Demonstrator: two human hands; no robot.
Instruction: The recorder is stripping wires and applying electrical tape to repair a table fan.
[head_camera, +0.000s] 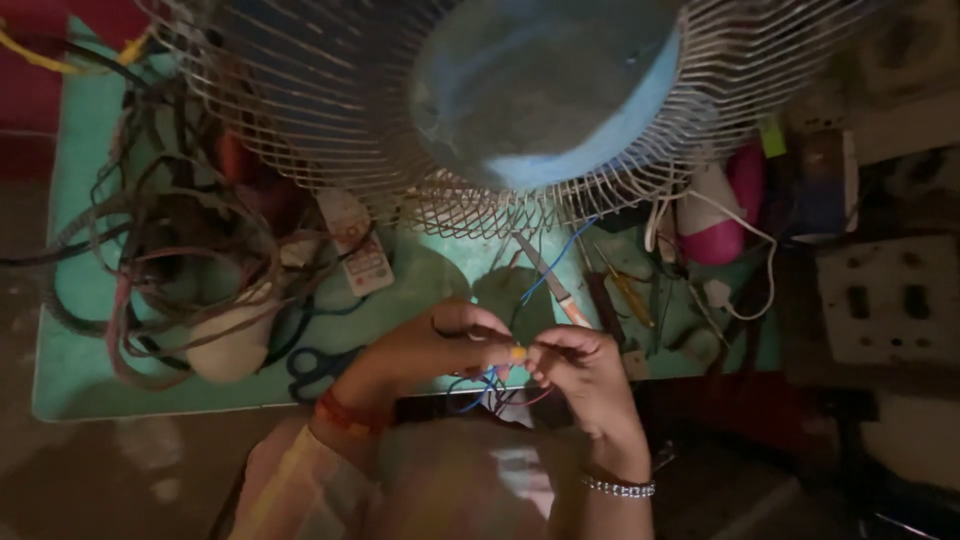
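Observation:
My left hand (445, 345) and my right hand (580, 375) meet over the front edge of a green table (80, 300). Between their fingertips sits a small yellow piece (517, 353) joined to thin blue and red wires (480, 392); both hands pinch it. A blue wire (560, 255) runs up from there toward a large fan (540, 100) with a wire cage and a blue-grey motor housing, lying directly beyond my hands. A red thread band circles my left wrist, a beaded bracelet my right.
A tangle of cables (170, 240) covers the table's left side, with a remote control (357, 245) and blue-handled scissors (315, 365) near it. Screwdrivers (545, 275) lie right of centre. A pink-and-white object (725, 215) and a switch plate (885, 305) stand at right.

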